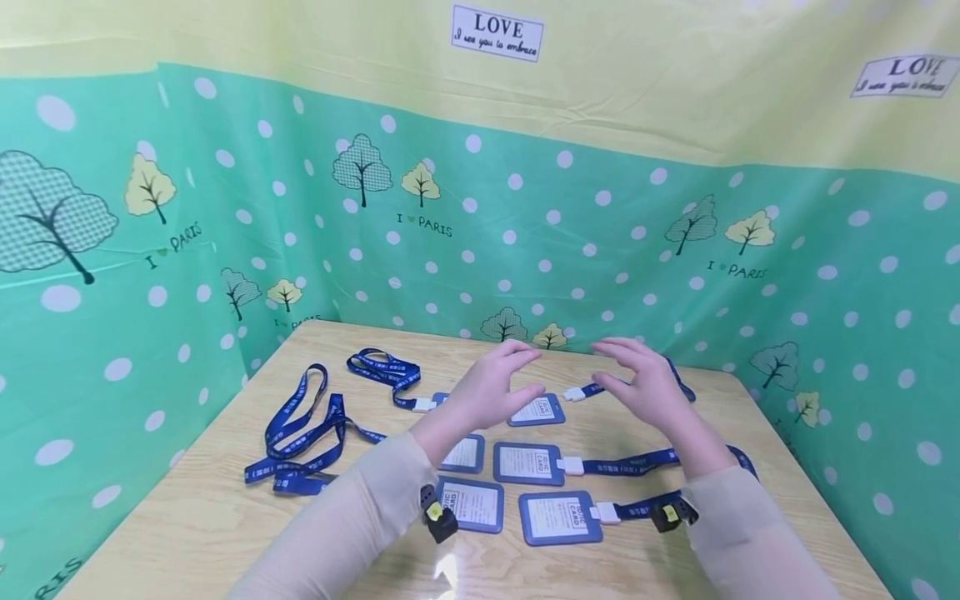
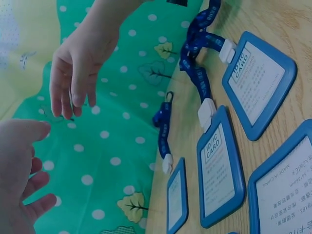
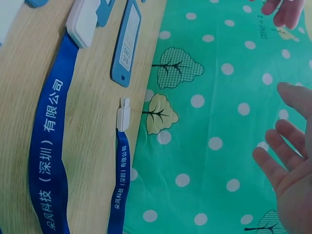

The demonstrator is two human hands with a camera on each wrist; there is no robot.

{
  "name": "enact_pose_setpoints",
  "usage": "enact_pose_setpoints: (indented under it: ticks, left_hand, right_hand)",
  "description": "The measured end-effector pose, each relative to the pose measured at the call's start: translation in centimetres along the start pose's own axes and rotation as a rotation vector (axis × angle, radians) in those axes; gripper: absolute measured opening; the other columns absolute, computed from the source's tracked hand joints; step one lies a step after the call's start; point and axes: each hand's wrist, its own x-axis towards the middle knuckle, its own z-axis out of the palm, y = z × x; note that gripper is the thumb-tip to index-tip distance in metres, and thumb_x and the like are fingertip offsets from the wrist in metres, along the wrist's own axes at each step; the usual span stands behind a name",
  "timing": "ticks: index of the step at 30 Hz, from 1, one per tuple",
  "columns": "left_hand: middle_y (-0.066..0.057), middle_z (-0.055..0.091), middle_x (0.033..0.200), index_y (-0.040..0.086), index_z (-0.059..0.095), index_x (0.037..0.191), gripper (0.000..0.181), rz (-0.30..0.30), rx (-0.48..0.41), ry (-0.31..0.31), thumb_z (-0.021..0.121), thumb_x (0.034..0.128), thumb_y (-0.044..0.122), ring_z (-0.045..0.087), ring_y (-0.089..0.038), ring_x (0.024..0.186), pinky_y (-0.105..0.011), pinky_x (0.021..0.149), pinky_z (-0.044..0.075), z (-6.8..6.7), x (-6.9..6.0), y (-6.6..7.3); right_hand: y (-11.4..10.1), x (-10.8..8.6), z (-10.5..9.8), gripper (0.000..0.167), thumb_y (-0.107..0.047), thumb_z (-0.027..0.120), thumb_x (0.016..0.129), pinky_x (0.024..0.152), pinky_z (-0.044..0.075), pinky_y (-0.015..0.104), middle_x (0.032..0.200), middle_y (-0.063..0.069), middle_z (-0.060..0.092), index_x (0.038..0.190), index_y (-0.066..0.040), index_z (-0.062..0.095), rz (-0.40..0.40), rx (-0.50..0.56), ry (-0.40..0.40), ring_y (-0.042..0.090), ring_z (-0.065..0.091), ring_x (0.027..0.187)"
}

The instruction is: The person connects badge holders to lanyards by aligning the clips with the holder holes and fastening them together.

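My left hand (image 1: 491, 389) and right hand (image 1: 645, 385) hover above the far part of the table, facing each other with a gap between them. Both are empty, fingers loosely extended, thumbs apart. Below lie blue-framed ID card holders in two columns. The far right card holder (image 1: 537, 409) lies apart from the white clip (image 3: 124, 117) of its blue lanyard (image 3: 119, 180). The middle right card holder (image 1: 528, 463) and near right card holder (image 1: 560, 517) are joined to their lanyards. My left forearm partly hides the left column, including the near left card holder (image 1: 480, 505).
Blue lanyards (image 1: 300, 437) lie looped on the table's left side, with another lanyard (image 1: 382, 367) at the far left. A lanyard (image 1: 630, 462) stretches beneath my right forearm. Around the wooden table (image 1: 187, 517) hangs a green and yellow printed curtain (image 1: 600, 275).
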Motion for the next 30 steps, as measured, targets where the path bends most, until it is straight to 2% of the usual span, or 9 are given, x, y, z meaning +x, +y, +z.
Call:
enact_pose_setpoints:
  ticks: [6,13,19,30]
  left_hand:
    - [-0.003,0.055,0.139,0.009,0.057,0.143,0.054,-0.032,-0.059,0.049,0.070,0.0973,0.034,0.056,-0.020,0.126,-0.031,0.107,0.046,0.2,0.4,-0.3]
    - [-0.005,0.054,0.140,0.007,0.056,0.144,0.056,-0.049,-0.077,0.089,0.071,0.0966,0.033,0.055,-0.022,0.128,-0.034,0.110,0.043,0.6,0.9,-0.8]
    - [-0.005,0.053,0.141,0.007,0.057,0.144,0.056,-0.093,-0.081,0.088,0.069,0.0976,0.036,0.055,-0.022,0.128,-0.036,0.110,0.044,1.0,1.4,-1.2]
    - [-0.004,0.053,0.140,0.012,0.056,0.145,0.055,-0.170,-0.086,0.080,0.068,0.0980,0.038,0.055,-0.022,0.127,-0.037,0.108,0.045,1.7,1.9,-1.7]
  right_hand:
    - [0.4,0.7,0.0,0.043,-0.016,0.076,0.093,0.101,0.048,0.060,0.142,0.014,0.057,0.135,-0.011,0.065,0.062,-0.003,-0.016,0.039,0.051,0.132]
    - [0.9,1.4,0.1,0.043,-0.018,0.074,0.095,0.099,0.051,0.057,0.143,0.013,0.056,0.137,-0.012,0.065,0.095,0.015,-0.017,0.038,0.053,0.130]
    - [1.4,1.9,0.5,0.043,-0.021,0.071,0.098,0.101,0.050,0.054,0.145,0.013,0.054,0.139,-0.012,0.063,0.137,0.042,-0.034,0.038,0.052,0.131]
    - [2.7,2.3,2.2,0.039,-0.023,0.069,0.099,0.103,0.047,0.058,0.148,0.014,0.051,0.136,-0.011,0.065,0.230,0.071,-0.093,0.041,0.048,0.134]
